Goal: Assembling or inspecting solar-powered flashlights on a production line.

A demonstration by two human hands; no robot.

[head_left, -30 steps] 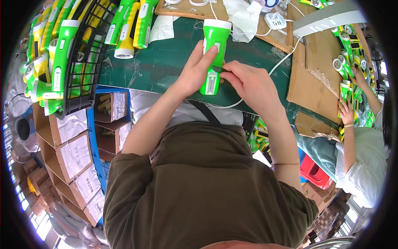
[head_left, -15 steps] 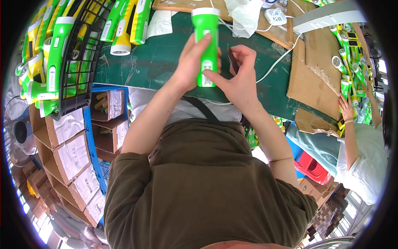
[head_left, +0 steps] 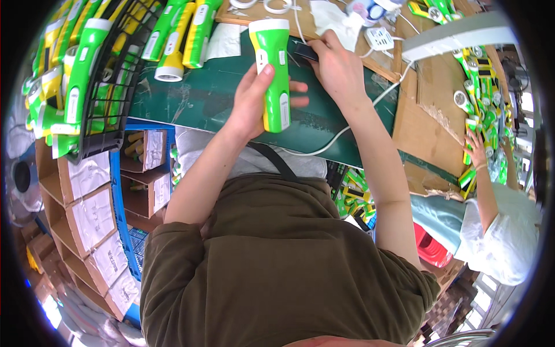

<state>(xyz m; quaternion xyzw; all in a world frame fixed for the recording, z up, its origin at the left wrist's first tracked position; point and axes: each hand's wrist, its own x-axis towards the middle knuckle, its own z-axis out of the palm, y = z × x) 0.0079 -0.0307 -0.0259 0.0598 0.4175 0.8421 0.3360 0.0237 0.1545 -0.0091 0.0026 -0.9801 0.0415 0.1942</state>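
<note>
Flashlight (head_left: 276,81) in the left hand (head_left: 248,105), small dark piece (head_left: 306,52) in the right

The flashlight is held over the green table (head_left: 326,107), its wide white-rimmed head pointing away from the person and its tail toward them. The body is mostly bright green, with yellow along its lower left side. A white switch panel sits on the front near the thumb, with a small pale rectangle beside it and a long, rounded white panel toward the tail. The left hand is part-curled around the body, thumb across the front, fingers behind, two tips showing past the right side.

The right hand (head_left: 340,69) is bent, thumb and fingers closed on the flat, dark piece, just beside the flashlight's head and apart from it. The piece's details are too small to tell.
</note>
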